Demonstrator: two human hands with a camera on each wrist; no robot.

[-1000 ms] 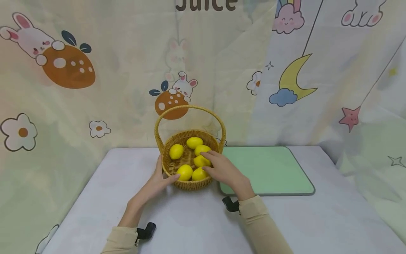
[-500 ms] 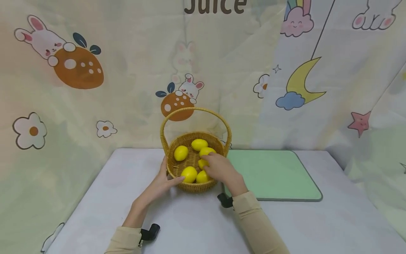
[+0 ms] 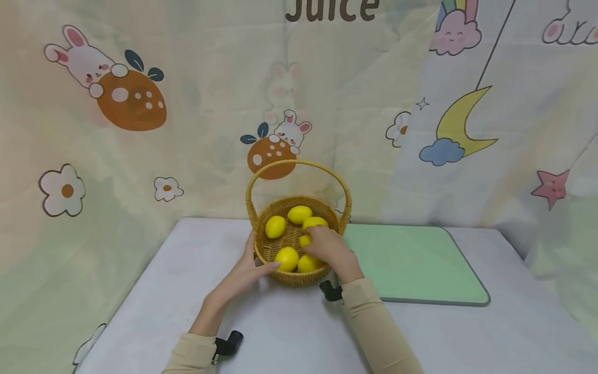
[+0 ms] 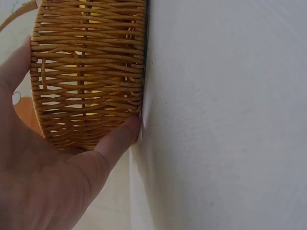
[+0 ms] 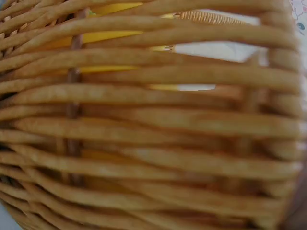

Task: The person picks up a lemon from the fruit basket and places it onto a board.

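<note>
A yellow wicker basket with a tall hoop handle stands on the table. My left hand grips it at the left side, thumb over the front rim, fingers along the outer wall. The left wrist view shows the hand against the weave. My right hand reaches over the right rim, its fingers curled round a lemon, mostly hidden beneath them. Other lemons lie about it, among them a rear one and a front one. Wicker strands fill the right wrist view.
A light green cutting board with a grey edge lies on the white table, right of the basket. A cloth backdrop with printed rabbits and flowers hangs behind the table.
My right hand has moved deeper into the basket, its fingers closing round a lemon and covering more of it. The left hand keeps its hold on the basket. The head view has shifted a little.
</note>
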